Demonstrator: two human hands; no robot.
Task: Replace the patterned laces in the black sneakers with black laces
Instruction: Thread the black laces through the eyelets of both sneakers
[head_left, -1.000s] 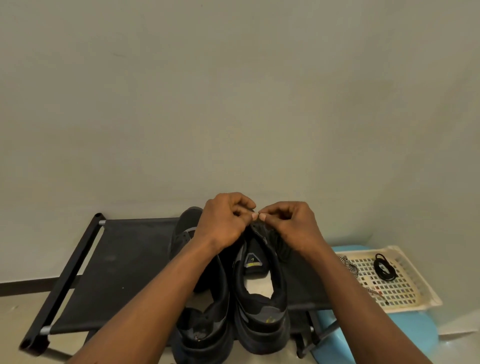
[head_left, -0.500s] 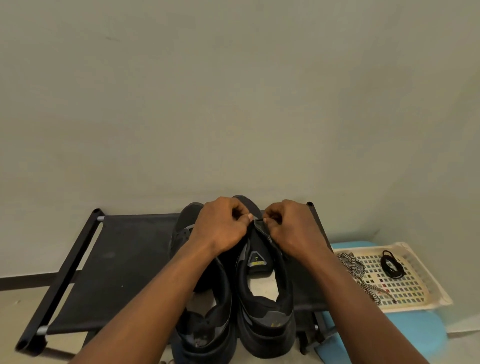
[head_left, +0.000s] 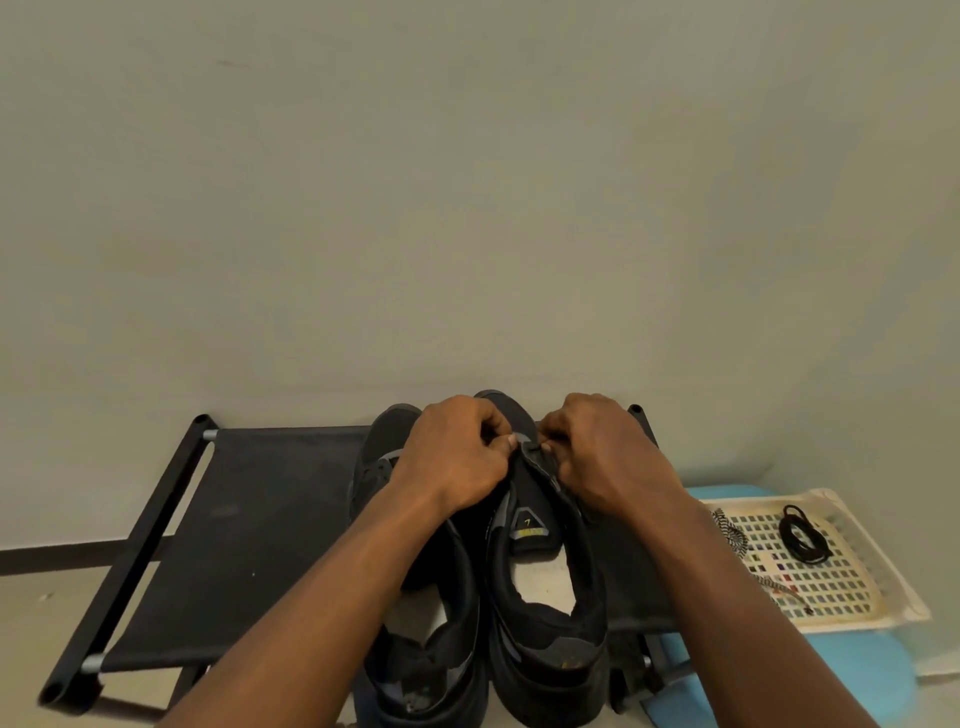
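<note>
Left hand (head_left: 457, 457): fingers curled, thumb and forefinger pinching the eyelet edge of the right sneaker (head_left: 550, 613) on its left side.
Right hand (head_left: 608, 457): curled, pinching the opposite edge; whether a lace sits between the fingers cannot be told.
Sneakers: side by side on the bench (head_left: 249, 545), toes toward the wall, left sneaker (head_left: 431, 660) partly under the left forearm.
Tray (head_left: 852, 608): right of the bench, on a blue stool (head_left: 872, 670).
Black lace (head_left: 802, 538): coiled in the tray.
Patterned lace (head_left: 732, 535): at the tray's left side.

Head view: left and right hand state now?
Left hand: fingers pinch lacing edge of right-side black fabric sneaker.
Right hand: pinches same edge; lace not discernible.
</note>
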